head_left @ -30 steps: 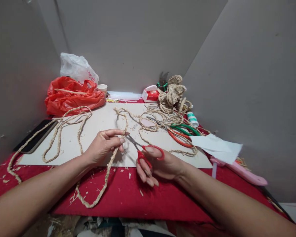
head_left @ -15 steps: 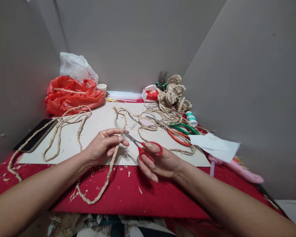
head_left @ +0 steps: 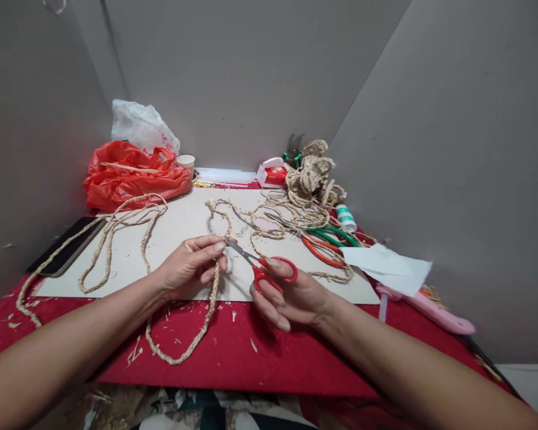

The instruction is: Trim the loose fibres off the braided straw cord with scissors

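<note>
Between the thumb and fingers of my left hand (head_left: pixel 197 263) is pinched a braided straw rope (head_left: pixel 212 304). Below the hand the rope hangs in a loop over the table's front; another length lies in loose loops at the left. My right hand (head_left: pixel 291 295) has its fingers through the red handles of small scissors (head_left: pixel 273 272). The scissors' blades point left, with their tips at the rope beside my left fingertips. Whether the tips are touching the rope I cannot tell.
A white board (head_left: pixel 183 212) lies on the red cloth (head_left: pixel 233 352). At the back left sit a red plastic bag (head_left: pixel 134 179) and a paper cup (head_left: pixel 186 161). To the right are coiled rope (head_left: pixel 314 173), larger scissors (head_left: pixel 325 248), white paper (head_left: pixel 388 263) and a pink glue gun (head_left: pixel 443 313).
My left thumb has moved up the rope to the scissors' tips. The hanging loop of rope has swung slightly right. The right hand stays almost in place.
</note>
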The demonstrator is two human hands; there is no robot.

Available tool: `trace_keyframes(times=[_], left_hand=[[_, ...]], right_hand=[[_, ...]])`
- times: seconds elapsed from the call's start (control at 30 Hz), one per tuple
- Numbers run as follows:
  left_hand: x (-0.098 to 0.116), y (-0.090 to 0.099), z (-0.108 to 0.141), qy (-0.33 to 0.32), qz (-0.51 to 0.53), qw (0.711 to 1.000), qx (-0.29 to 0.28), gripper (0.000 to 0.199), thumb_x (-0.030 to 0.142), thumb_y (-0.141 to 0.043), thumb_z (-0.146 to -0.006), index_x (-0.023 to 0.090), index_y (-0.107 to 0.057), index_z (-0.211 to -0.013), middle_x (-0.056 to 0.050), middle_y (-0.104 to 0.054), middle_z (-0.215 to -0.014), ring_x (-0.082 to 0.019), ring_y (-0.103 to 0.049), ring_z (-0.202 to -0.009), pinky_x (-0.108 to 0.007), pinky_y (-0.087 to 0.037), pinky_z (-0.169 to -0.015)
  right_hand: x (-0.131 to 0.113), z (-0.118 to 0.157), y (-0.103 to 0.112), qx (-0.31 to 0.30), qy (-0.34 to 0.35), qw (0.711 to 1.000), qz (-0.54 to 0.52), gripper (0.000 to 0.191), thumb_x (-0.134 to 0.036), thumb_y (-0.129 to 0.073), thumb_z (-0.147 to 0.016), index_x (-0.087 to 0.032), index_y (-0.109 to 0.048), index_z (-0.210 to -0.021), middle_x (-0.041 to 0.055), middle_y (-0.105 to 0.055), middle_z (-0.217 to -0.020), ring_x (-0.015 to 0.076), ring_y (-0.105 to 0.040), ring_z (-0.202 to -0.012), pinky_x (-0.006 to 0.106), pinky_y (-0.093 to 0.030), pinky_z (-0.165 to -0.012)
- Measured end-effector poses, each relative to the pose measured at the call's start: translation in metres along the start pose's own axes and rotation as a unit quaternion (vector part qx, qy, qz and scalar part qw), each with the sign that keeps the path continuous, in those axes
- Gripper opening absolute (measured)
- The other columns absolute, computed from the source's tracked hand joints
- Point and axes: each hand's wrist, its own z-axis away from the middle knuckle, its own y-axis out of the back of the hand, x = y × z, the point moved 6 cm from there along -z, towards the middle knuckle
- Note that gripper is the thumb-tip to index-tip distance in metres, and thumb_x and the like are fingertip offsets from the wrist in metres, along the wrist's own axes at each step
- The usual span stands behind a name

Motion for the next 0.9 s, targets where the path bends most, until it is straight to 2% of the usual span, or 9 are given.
trace_keyframes(times=[0.23,0.47,0.57,0.77,0.9], left_hand=[[0.0003,-0.0008,0.0001,-0.008,-0.015,1.000,-0.006,0.017,0.026,-0.076,-0.072,0.016,-0.069,-0.083,-0.002,-0.067,-0.059,-0.001,-0.040,-0.032,-0.012,-0.028,-0.035],[0.0046,0.0004,-0.0008,-0.030,-0.031,0.999,0.017,0.019,0.026,-0.078,-0.071,0.014,-0.068,-0.081,-0.001,-0.069,-0.067,-0.001,-0.043,-0.035,-0.013,-0.032,-0.039],[0.0048,0.0008,-0.0006,-0.035,-0.037,0.999,0.015,0.018,0.026,-0.077,-0.072,0.013,-0.068,-0.081,-0.001,-0.070,-0.071,-0.001,-0.045,-0.037,-0.013,-0.034,-0.041],[0.0020,0.0021,0.0002,-0.033,-0.048,0.998,0.009,0.017,0.028,-0.076,-0.073,0.015,-0.068,-0.081,-0.001,-0.070,-0.074,-0.001,-0.045,-0.039,-0.014,-0.036,-0.042],[0.0022,0.0035,-0.0006,-0.036,-0.040,0.999,0.009,0.019,0.028,-0.074,-0.075,0.017,-0.070,-0.090,0.000,-0.068,-0.072,-0.002,-0.046,-0.040,-0.015,-0.037,-0.044]], right_hand=[[-0.0002,-0.0005,-0.0007,0.022,0.002,1.000,0.008,0.051,-0.052,-0.057,-0.083,-0.012,-0.056,-0.051,0.0053,-0.065,-0.053,0.0119,-0.059,-0.036,0.017,-0.041,-0.033],[0.0020,-0.0032,-0.0020,0.045,0.032,0.998,0.002,0.052,-0.052,-0.052,-0.085,-0.014,-0.051,-0.049,0.0026,-0.060,-0.048,0.0099,-0.053,-0.033,0.018,-0.037,-0.033],[0.0016,-0.0051,-0.0044,0.037,0.044,0.998,-0.019,0.050,-0.048,-0.053,-0.086,-0.016,-0.048,-0.049,0.0007,-0.058,-0.047,0.0082,-0.047,-0.031,0.018,-0.035,-0.034],[-0.0044,-0.0048,-0.0069,0.028,0.073,0.996,-0.031,0.047,-0.035,-0.056,-0.087,-0.016,-0.039,-0.047,-0.0052,-0.044,-0.041,0.0043,-0.026,-0.030,0.017,-0.023,-0.034],[-0.0073,-0.0039,-0.0073,0.035,0.071,0.997,-0.004,0.050,-0.042,-0.059,-0.083,-0.016,-0.040,-0.044,-0.0047,-0.043,-0.041,0.0045,-0.028,-0.031,0.019,-0.022,-0.035]])
